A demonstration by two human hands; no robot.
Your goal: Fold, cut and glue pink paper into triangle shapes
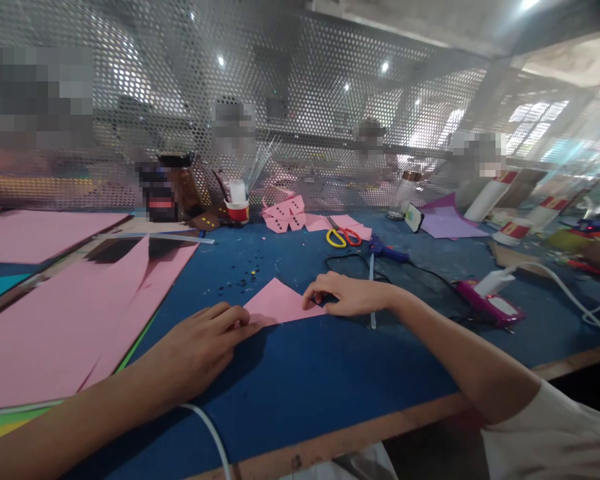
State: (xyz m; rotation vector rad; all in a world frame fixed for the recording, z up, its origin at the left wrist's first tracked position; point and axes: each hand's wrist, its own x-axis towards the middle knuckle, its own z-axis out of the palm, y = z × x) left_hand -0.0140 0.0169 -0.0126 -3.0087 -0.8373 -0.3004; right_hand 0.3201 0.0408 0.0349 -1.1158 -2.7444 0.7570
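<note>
A piece of pink paper (279,301), folded into a triangle, lies on the blue tabletop with its peak pointing away from me. My left hand (211,337) is at its left corner, fingers curled and the index finger along the folded edge. At the right corner, my right hand (344,293) pinches the paper between thumb and bent fingers. Just beyond the right hand rests a blue glue gun (387,251) with a clear glue stick. Scissors (344,235) with yellow and red handles lie farther back, beside pink butterfly cutouts (285,215) with black dots.
Large pink sheets (55,313) are stacked on the left, a clear strip (155,237) across them. A paper cup (237,210) stands at the back by a perforated metal screen (310,87). To the right are purple paper (450,219), a magenta power strip (490,308) and white cables (563,287).
</note>
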